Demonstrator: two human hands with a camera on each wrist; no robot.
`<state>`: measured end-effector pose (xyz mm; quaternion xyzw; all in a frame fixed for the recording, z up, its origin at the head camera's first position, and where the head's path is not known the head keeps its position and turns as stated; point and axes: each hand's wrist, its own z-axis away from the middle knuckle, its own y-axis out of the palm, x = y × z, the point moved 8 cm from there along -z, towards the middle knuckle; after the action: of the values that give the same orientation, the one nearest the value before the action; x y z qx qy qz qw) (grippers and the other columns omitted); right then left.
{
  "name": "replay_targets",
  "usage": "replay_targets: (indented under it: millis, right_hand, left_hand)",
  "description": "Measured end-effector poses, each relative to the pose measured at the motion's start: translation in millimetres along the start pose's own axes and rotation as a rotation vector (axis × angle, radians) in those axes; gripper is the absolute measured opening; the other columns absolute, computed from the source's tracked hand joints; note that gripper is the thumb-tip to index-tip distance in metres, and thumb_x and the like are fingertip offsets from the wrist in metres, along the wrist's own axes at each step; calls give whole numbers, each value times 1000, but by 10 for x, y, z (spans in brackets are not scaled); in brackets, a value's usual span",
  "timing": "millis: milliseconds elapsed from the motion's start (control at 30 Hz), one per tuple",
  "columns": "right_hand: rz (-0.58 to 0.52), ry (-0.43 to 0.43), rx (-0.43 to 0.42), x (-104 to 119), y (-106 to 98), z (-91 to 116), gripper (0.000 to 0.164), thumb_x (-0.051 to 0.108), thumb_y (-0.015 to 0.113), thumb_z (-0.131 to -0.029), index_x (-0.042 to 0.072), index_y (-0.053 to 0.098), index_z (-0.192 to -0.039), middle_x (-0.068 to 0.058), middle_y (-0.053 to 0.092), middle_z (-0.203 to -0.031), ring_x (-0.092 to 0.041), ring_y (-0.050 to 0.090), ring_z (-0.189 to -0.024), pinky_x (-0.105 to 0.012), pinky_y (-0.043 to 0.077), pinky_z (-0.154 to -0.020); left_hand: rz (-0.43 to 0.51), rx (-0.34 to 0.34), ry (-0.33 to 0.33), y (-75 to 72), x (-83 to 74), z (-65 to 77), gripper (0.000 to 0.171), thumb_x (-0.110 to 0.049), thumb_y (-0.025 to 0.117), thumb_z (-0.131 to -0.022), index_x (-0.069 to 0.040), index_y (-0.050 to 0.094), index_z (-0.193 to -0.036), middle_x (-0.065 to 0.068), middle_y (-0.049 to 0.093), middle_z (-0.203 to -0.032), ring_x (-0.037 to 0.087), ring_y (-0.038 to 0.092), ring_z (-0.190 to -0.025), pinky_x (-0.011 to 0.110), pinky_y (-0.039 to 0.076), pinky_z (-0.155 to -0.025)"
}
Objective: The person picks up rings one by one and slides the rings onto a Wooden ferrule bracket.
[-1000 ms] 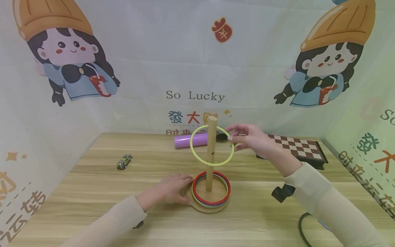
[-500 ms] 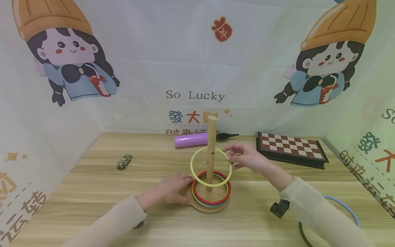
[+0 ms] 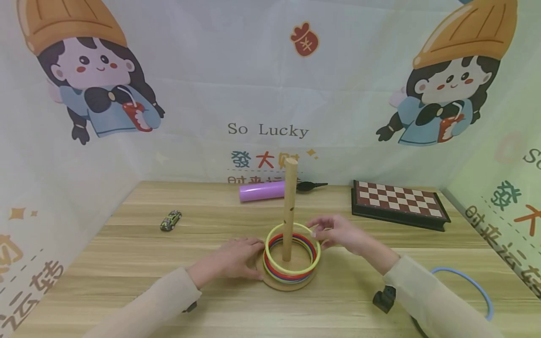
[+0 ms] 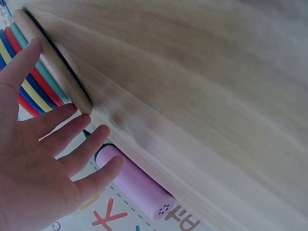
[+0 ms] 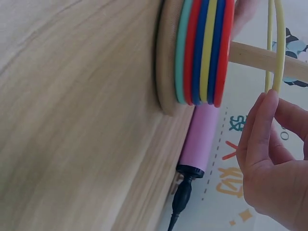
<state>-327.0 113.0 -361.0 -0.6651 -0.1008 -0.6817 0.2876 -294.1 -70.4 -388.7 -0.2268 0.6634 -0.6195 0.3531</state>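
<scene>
A wooden peg [image 3: 289, 202] rises from a round wooden base [image 3: 287, 287]. Around its foot lies a stack of coloured rings [image 5: 207, 57], green at the bottom and red on top. My right hand [image 3: 338, 232] pinches a yellow ring [image 3: 294, 272] between thumb and fingertips. The peg runs through this ring, and in the right wrist view a gap separates it from the red ring. At the base's left side rests my left hand [image 3: 236, 258]. In the left wrist view its fingers are spread, thumb and forefinger at the base's rim.
A purple pump [image 3: 262, 191] with a black nozzle [image 3: 311, 186] lies behind the peg. Back right is a chessboard box [image 3: 397, 204], and a small toy car [image 3: 171, 220] stands at left. A blue hoop [image 3: 469, 280] lies partly under the right sleeve. Printed cloth [image 3: 203, 94] walls the table.
My right hand has brought the yellow ring down along the peg, from near its top to just over the stack. My left hand stays at the base.
</scene>
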Motion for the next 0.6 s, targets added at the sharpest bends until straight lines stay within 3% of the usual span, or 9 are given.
replay_targets:
  millis: [600]
  right_hand:
    - [37, 32, -42, -157, 36, -59, 29, 0, 58, -81, -9, 54, -108, -8, 54, -80, -13, 52, -67, -29, 51, -61]
  left_hand:
    - [-3, 5, -4, 15, 19, 1, 73, -49, 64, -73, -2, 46, -125, 11, 45, -126, 30, 41, -113, 48, 33, -92]
